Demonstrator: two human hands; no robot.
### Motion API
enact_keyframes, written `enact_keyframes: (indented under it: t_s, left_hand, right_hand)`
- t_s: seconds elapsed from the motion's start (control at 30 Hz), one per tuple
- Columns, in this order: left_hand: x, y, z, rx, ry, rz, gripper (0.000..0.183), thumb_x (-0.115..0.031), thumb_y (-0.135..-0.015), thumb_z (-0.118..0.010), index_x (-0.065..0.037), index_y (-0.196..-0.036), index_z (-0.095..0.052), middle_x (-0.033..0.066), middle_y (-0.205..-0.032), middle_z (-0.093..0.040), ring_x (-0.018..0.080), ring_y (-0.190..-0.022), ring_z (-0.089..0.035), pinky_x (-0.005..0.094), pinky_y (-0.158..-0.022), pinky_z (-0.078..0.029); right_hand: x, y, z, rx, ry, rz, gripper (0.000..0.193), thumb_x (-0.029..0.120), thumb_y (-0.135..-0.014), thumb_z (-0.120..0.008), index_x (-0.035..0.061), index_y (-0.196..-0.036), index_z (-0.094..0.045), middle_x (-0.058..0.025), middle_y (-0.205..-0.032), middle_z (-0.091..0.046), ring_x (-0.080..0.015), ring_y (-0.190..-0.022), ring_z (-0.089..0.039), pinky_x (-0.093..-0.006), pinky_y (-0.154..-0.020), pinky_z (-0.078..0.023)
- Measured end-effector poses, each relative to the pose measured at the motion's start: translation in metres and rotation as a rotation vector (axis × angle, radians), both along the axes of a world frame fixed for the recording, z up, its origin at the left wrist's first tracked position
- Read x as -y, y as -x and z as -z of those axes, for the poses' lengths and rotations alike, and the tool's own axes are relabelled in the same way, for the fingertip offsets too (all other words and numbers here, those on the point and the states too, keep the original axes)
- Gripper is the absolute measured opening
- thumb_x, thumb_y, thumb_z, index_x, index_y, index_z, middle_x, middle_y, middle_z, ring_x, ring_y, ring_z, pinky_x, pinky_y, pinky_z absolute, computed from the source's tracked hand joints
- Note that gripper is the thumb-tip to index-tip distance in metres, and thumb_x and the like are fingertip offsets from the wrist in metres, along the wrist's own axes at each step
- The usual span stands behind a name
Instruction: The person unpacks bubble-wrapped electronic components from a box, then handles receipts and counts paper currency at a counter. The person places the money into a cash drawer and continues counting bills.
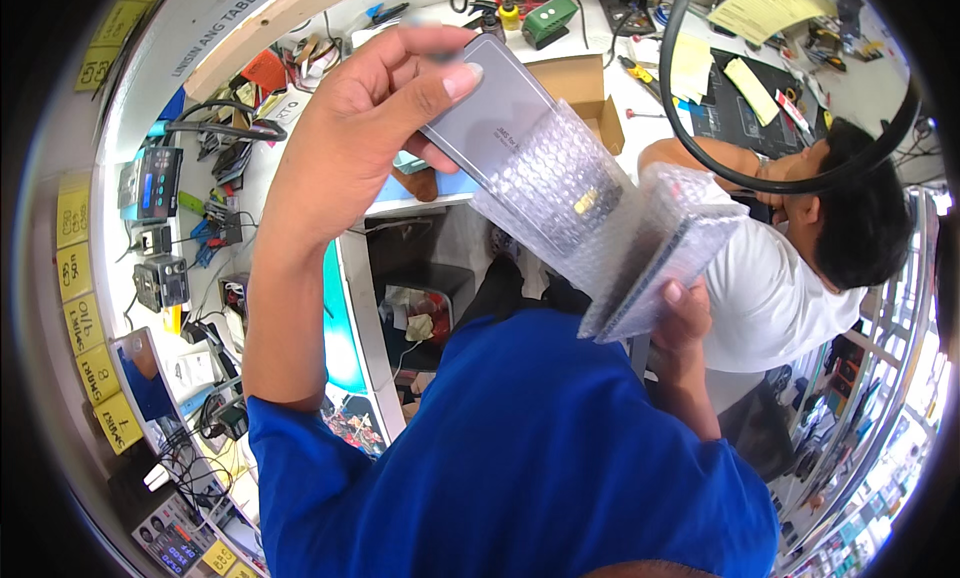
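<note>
My left hand is raised over the bench, thumb and fingers closed on one end of a flat grey phone-shaped panel with rounded corners. The panel's other end sits inside a clear bubble-wrap sleeve. Lower and to the right, my right hand grips several bubble-wrapped flat packets stacked together, standing on edge. The sleeve around the panel reaches down to these packets and touches them. What lies inside the packets is blurred by the wrap.
An open cardboard box and a green device are on the bench behind. A black hose loops at the right, by a co-worker in a white shirt. Bench equipment and cables line the left.
</note>
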State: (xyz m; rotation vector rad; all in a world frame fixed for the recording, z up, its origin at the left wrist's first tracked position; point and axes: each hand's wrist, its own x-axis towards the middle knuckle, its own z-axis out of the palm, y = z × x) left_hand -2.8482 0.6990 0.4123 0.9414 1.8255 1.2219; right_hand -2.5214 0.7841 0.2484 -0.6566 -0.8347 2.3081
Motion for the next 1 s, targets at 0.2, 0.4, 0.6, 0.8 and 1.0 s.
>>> enact_keyframes:
  t_s: [0.2, 0.4, 0.6, 0.8, 1.0]
  left_hand:
    - [-0.019, -0.033, -0.007, -0.274, -0.033, -0.082, 0.029, -0.023, -0.102, -0.074, -0.004, -0.123, -0.070, -0.0011, -0.092, -0.070, 0.0058, -0.081, -0.062, 0.0211, -0.073, -0.048]
    - [-0.013, -0.033, 0.006, -0.541, -0.045, 0.087, 0.030, -0.028, -0.102, -0.072, -0.003, -0.119, -0.075, 0.0083, -0.122, -0.065, 0.0102, -0.096, -0.061, 0.0252, -0.066, -0.051]
    - [0.013, -0.071, 0.090, 0.464, -0.375, -0.254, 0.058, -0.022, -0.105, -0.067, -0.001, -0.154, -0.045, 0.0152, -0.149, -0.055, 0.0245, -0.134, -0.057, 0.0412, -0.113, -0.047]
    - [0.013, -0.061, 0.120, 0.428, -0.370, -0.484, 0.048, -0.023, -0.108, -0.063, 0.000, -0.148, -0.050, 0.0137, -0.138, -0.064, 0.0259, -0.126, -0.063, 0.0438, -0.110, -0.050]
    - [0.028, -0.040, 0.135, 0.306, -0.266, -0.481, 0.064, -0.022, -0.106, -0.066, -0.001, -0.159, -0.038, 0.0148, -0.145, -0.058, 0.0255, -0.128, -0.060, 0.0409, -0.111, -0.049]
  right_hand:
    - [0.011, 0.020, 0.020, -0.101, 0.165, -0.051, 0.058, 0.020, -0.089, -0.076, -0.0051, -0.138, -0.058, -0.0141, -0.121, -0.071, -0.0230, -0.107, -0.071, -0.0375, -0.097, -0.056]
    - [0.014, 0.042, 0.011, -0.140, 0.275, -0.049, 0.051, 0.018, -0.089, -0.079, -0.0003, -0.133, -0.062, -0.0116, -0.122, -0.072, -0.0227, -0.109, -0.071, -0.0393, -0.100, -0.056]
    - [0.018, 0.064, -0.003, -0.129, 0.262, -0.083, 0.047, 0.021, -0.098, -0.077, 0.0010, -0.138, -0.061, -0.0091, -0.129, -0.070, -0.0172, -0.115, -0.066, -0.0363, -0.104, -0.051]
    - [0.012, 0.069, 0.003, 0.028, 0.124, -0.139, 0.042, 0.023, -0.103, -0.072, 0.0026, -0.139, -0.061, -0.0063, -0.129, -0.069, -0.0136, -0.113, -0.065, -0.0337, -0.102, -0.051]
    - [-0.017, 0.066, 0.003, 0.265, -0.144, -0.128, 0.050, 0.028, -0.105, -0.070, 0.0013, -0.145, -0.055, -0.0064, -0.132, -0.068, -0.0137, -0.118, -0.063, -0.0332, -0.104, -0.050]
